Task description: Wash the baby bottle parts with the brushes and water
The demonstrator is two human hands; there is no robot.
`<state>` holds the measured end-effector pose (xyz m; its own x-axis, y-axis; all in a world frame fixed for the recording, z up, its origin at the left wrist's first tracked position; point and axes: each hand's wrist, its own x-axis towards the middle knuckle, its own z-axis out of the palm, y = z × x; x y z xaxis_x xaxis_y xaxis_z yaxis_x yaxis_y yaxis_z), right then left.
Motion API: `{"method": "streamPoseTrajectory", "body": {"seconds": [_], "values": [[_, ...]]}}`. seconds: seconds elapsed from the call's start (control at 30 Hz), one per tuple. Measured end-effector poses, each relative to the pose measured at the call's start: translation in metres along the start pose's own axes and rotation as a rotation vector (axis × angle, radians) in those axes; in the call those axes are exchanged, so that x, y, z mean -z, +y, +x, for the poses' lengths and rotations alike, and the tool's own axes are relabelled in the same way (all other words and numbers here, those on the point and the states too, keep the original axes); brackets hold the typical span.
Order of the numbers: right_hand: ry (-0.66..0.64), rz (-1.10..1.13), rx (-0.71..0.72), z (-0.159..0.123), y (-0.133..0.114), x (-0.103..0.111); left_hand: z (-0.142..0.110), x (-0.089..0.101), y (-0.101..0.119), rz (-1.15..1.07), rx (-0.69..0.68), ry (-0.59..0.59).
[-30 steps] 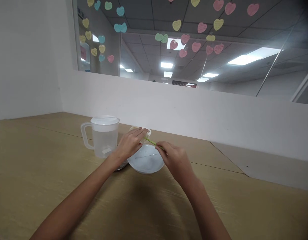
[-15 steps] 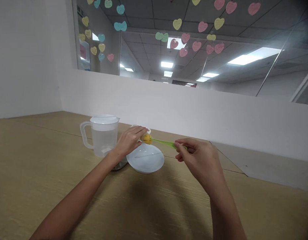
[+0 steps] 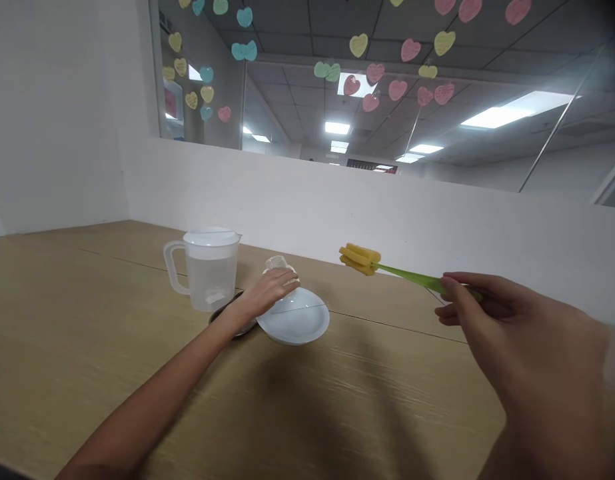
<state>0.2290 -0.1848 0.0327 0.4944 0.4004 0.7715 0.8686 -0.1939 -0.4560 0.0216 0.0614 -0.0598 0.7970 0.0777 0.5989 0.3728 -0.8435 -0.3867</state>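
Observation:
My left hand (image 3: 268,292) is closed around a small clear glass jar (image 3: 276,263), its upper end showing above the fingers. That jar is held at the far left rim of a white bowl (image 3: 310,328) on the table; whether it touches the bowl I cannot tell. To the right, my right hand (image 3: 524,333) pinches the green handle of a sponge bottle brush (image 3: 362,259). The brush's yellow sponge head points left, in the air beyond the bowl and apart from the jar.
A translucent plastic pitcher (image 3: 212,270) with a lid stands left of the bowl, its handle facing left. Partly under my left forearm lies a dark-rimmed round thing (image 3: 217,319). Behind the wooden-coloured table (image 3: 112,347) rises a white wall (image 3: 267,193) with a window above it.
The bottle brush has moved right, away from the jar, with my right hand. The left hand keeps the jar near the bowl, now showing more of its upper end.

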Motion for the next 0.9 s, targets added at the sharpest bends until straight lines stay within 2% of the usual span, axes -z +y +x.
{"method": "streamPoseTrajectory", "body": {"seconds": [0.17, 0.3, 0.43, 0.53, 0.6, 0.67, 0.77, 0.83, 0.9], "values": [[0.013, 0.015, -0.008, -0.002, -0.005, -0.006, 0.0, 0.001, 0.002, 0.0, -0.008, -0.061], [0.005, 0.01, 0.003, -0.002, -0.005, -0.007, -0.002, 0.009, -0.009, -0.019, 0.071, -0.021], [-0.033, 0.008, 0.008, -0.001, -0.003, -0.009, 0.001, 0.037, -0.013, -0.191, 0.227, 0.077], [-0.047, 0.018, -0.004, 0.0, -0.003, -0.011, 0.007, 0.065, -0.005, -0.352, 0.389, 0.178], [-0.049, 0.026, -0.008, 0.0, -0.004, -0.012, 0.01, 0.082, 0.003, -0.502, 0.474, 0.196], [-0.053, 0.035, -0.017, 0.001, -0.004, -0.012, 0.013, 0.094, 0.012, -0.693, 0.525, 0.155], [-0.067, 0.049, -0.036, 0.001, -0.005, -0.013, 0.016, 0.102, 0.025, -0.943, 0.522, 0.006], [-0.077, 0.052, -0.043, 0.001, -0.006, -0.013, 0.018, 0.103, 0.033, -1.021, 0.498, -0.135], [-0.085, 0.05, -0.049, 0.001, -0.005, -0.014, 0.02, 0.1, 0.041, -1.008, 0.479, -0.279]]}}
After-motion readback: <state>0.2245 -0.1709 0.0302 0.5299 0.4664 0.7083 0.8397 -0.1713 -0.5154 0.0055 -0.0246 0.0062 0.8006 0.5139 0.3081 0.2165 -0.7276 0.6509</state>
